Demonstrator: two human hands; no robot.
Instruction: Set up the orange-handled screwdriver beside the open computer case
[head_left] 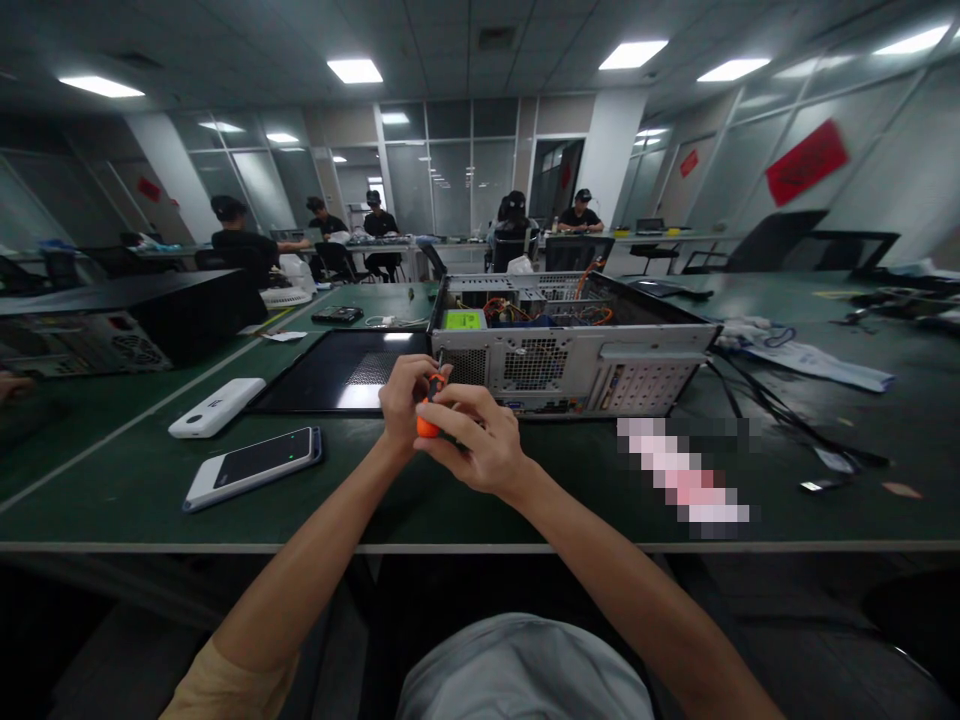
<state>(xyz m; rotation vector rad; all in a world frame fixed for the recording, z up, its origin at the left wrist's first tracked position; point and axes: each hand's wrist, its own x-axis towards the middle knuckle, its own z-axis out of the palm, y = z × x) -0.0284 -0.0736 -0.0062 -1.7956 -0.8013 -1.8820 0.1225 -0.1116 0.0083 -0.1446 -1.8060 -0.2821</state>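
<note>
An open computer case [570,365] lies on the green table with its rear panel facing me. At that panel's left end, both my hands are on an orange and black screwdriver [429,420]. My left hand [405,395] has its fingers closed near the shaft and the black part. My right hand [484,435] pinches the orange handle between thumb and fingers. The screwdriver's shaft points away from me toward the case's left edge; whether its tip touches a screw cannot be made out. A black side panel [315,370] lies flat left of the case.
On the left are a phone [262,460], a white power bank [217,408] and another computer case [127,320]. Black cables [795,425] and a glove [817,362] lie on the right. People sit at far tables.
</note>
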